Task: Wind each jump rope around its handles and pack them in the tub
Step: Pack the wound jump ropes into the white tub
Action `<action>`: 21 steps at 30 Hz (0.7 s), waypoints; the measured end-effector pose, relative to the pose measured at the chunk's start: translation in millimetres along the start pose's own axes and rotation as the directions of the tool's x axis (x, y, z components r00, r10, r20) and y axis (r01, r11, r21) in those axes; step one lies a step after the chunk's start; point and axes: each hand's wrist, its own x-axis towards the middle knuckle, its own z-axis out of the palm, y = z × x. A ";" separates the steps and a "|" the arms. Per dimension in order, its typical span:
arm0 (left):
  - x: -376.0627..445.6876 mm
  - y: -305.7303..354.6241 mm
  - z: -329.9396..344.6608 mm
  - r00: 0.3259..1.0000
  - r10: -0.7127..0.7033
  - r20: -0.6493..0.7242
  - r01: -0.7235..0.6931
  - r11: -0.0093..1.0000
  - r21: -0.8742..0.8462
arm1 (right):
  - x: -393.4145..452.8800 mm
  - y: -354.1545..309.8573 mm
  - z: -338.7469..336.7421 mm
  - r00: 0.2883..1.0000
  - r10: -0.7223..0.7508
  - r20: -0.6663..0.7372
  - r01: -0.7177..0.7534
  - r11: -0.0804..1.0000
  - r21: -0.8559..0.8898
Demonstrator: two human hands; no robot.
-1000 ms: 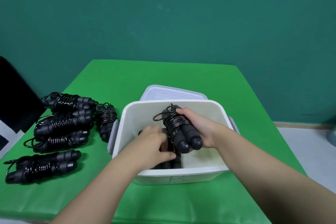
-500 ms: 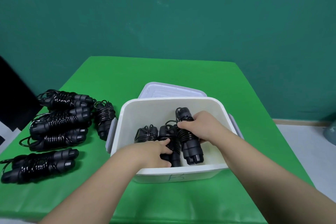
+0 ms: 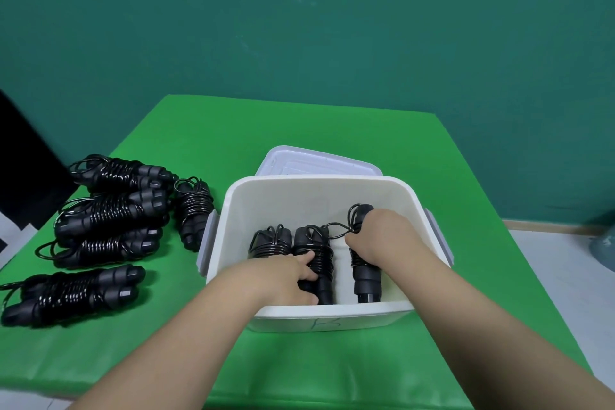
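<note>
Jump ropes are partly hidden inside the white tub (image 3: 319,183) — the left hand (image 3: 283,273) covers the near ends of two wound bundles (image 3: 319,250), its fingers pressed on the middle one; whether they curl round it cannot be told. The right hand (image 3: 382,236) grips the third bundle (image 3: 364,273), hiding its middle, fingers curled round it. All three lie side by side on the tub floor, handles pointing toward the person. A faint mark on the tub's near wall is unreadable. Five more wound bundles (image 3: 109,210) lie on the green table (image 3: 299,123) left of the tub — the lid (image 3: 316,161) sits behind it.
</note>
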 end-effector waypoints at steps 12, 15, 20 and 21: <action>1.6 -2.1 1.2 1.000 -0.001 -0.007 0.001 1.000 -0.010 | 5.3 3.7 3.4 0.999 0.048 0.021 -0.043 0.981 -0.188; 2.9 -4.2 1.8 1.000 -0.001 0.002 0.001 1.000 0.004 | 7.6 -5.5 3.6 0.993 -0.019 0.118 0.050 0.963 -0.265; 5.6 -3.6 2.2 1.000 0.005 0.009 -0.005 1.000 0.021 | 9.1 -21.5 -0.4 0.946 -0.092 0.312 0.117 0.991 -0.061; 6.3 -4.4 2.2 1.000 0.000 0.008 -0.001 1.000 0.019 | 10.8 -19.6 0.5 0.944 -0.088 0.316 0.088 0.996 0.016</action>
